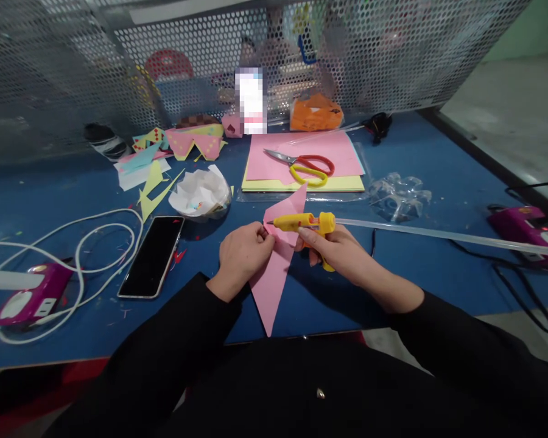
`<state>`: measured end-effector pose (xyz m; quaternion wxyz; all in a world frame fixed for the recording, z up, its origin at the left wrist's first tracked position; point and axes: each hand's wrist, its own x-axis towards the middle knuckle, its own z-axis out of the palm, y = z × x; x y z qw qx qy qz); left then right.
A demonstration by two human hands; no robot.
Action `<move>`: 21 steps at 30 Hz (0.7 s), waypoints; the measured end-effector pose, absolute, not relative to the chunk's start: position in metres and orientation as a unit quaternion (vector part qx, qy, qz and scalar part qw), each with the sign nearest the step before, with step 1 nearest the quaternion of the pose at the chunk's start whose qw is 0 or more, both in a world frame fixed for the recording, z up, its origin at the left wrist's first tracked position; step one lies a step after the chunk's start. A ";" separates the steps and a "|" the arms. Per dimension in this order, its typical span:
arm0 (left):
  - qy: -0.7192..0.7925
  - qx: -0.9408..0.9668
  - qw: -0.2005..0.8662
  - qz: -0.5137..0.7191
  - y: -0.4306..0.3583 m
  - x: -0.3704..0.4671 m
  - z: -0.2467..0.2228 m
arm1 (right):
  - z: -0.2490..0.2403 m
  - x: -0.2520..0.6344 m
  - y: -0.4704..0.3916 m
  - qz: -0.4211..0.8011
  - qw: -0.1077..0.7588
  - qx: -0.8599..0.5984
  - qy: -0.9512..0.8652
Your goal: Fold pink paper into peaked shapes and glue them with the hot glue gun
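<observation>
My right hand is wrapped round a yellow hot glue gun, its nozzle pointing left. A long clear glue stick sticks out of the gun's back end toward the right. Under the nozzle lies a folded piece of pink paper, a long pointed shape slanting toward the table's front edge. My left hand is closed, thumb and forefinger pinching the left edge of that paper close to the nozzle tip. Whether the nozzle touches the paper I cannot tell.
Red-and-yellow-handled scissors lie on a paper stack at the back. Left of it stand a crumpled paper bowl and paper bows. A phone, a white cable, purple power strips and clear plastic lie around.
</observation>
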<state>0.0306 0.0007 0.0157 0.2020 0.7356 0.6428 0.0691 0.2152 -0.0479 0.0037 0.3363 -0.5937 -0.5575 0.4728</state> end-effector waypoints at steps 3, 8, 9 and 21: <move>0.640 0.729 0.229 0.077 0.003 0.028 0.016 | 0.005 0.214 -0.047 0.462 0.332 -0.594 -0.569; 0.628 0.723 0.267 0.104 0.006 0.021 0.011 | 0.006 0.212 -0.048 0.446 0.339 -0.598 -0.573; 0.627 0.722 0.273 0.110 0.006 0.020 0.010 | 0.006 0.212 -0.049 0.441 0.341 -0.603 -0.571; 0.596 0.746 0.264 0.133 -0.004 0.017 0.016 | 0.010 0.215 -0.054 0.450 0.372 -0.614 -0.532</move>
